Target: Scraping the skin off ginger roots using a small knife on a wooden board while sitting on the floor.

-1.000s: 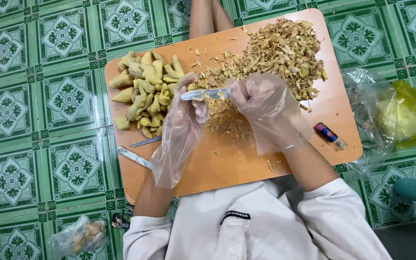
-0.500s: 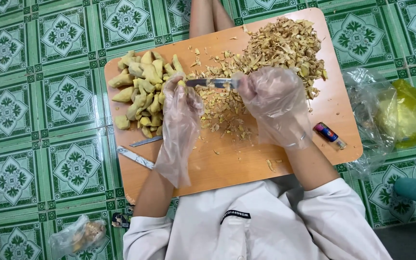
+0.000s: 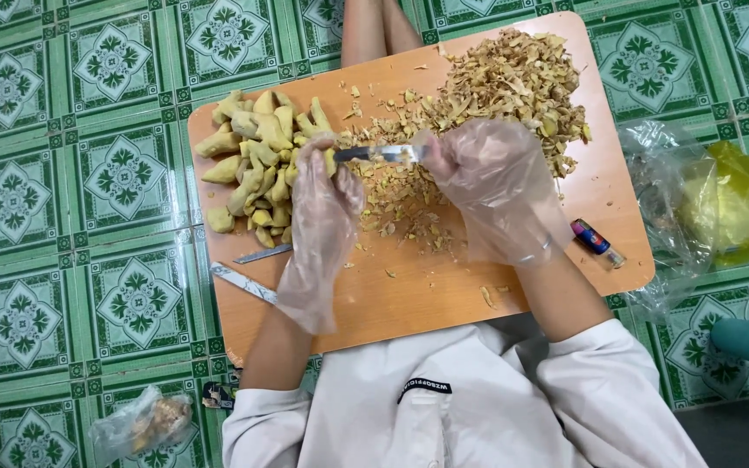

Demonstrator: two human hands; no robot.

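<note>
1. Two gloved hands work over the wooden board (image 3: 374, 303). I see the right hand (image 3: 496, 186) closed around a knife (image 3: 379, 153), blade pointing left.
2. My left hand (image 3: 322, 204) pinches a peeled yellow piece (image 3: 329, 162) at the blade tip, fingers pressed together.
3. Peeled pieces (image 3: 253, 165) are heaped just left of that hand; a peel pile (image 3: 504, 82) lies behind the right hand.
4. Two spare blades (image 3: 253, 269) lie near the left wrist; a lighter (image 3: 595, 241) and plastic bags (image 3: 704, 204) sit to the right.
</note>
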